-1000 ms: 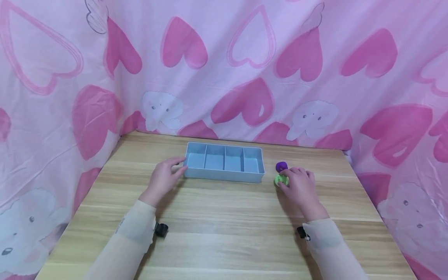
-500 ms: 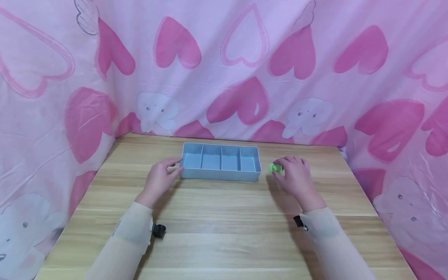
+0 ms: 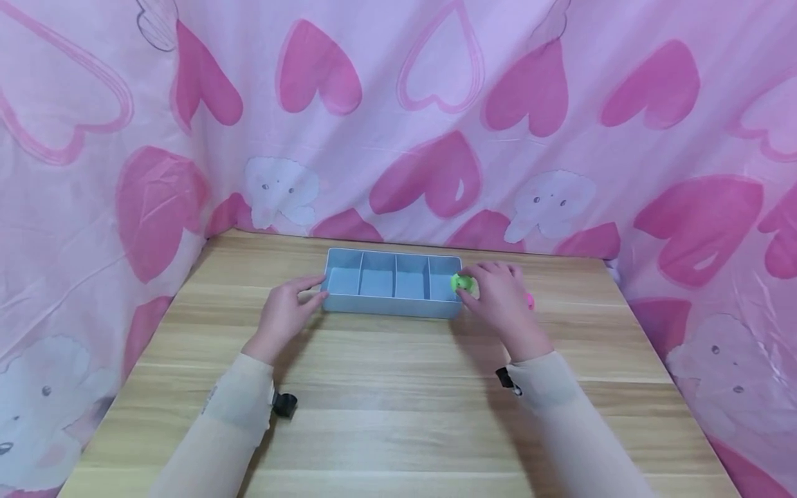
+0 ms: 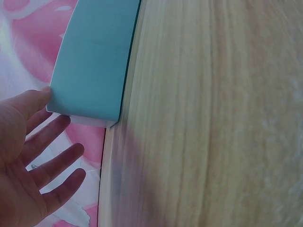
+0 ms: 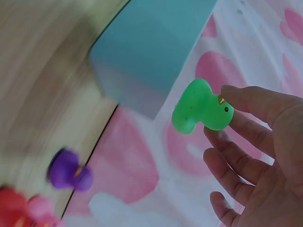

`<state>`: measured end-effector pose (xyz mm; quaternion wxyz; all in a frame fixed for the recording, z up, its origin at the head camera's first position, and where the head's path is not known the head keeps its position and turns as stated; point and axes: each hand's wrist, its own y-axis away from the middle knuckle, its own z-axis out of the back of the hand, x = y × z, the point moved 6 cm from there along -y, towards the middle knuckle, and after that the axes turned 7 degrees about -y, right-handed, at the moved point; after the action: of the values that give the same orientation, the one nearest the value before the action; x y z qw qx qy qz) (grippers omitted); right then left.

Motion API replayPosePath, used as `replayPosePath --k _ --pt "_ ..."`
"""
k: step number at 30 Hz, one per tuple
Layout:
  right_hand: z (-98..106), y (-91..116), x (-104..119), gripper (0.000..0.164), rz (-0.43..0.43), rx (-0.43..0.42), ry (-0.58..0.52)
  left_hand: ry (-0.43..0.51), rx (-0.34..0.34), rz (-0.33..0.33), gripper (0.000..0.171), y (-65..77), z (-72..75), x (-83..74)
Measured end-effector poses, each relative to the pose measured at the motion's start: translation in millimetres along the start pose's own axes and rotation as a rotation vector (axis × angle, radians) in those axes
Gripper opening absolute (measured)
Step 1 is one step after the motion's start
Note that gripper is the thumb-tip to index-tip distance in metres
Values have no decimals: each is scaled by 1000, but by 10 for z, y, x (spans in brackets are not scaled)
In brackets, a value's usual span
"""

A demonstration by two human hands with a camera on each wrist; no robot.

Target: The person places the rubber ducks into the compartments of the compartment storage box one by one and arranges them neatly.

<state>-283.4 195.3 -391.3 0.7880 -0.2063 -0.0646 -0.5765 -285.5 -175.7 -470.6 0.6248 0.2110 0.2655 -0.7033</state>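
Currently, the green duck [image 5: 202, 107] is being pinched by its head between the thumb and nearest fingers of the right hand [image 3: 497, 294], the other fingers being left slightly bent and free; its body is being directed away from the fingertips, toward the right end of the blue box [image 3: 386, 305]; the duck is being held over or just beside the rightmost compartment [image 3: 439, 282], which cannot be told; the opposite end is being touched by the left hand [image 3: 283, 315], its fingers extended.
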Motion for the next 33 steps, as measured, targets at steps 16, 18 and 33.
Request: replayPosePath --k 16,18,33 --pt "-185 -246 493 33 99 28 -72 55 35 70 47 -5 -13 40" --pt "-203 -281 548 32 126 22 -63 59 39 73 47 -10 -4 42" --pt "-429 -580 959 32 220 96 -88 64 24 40 46 -37 22 24"
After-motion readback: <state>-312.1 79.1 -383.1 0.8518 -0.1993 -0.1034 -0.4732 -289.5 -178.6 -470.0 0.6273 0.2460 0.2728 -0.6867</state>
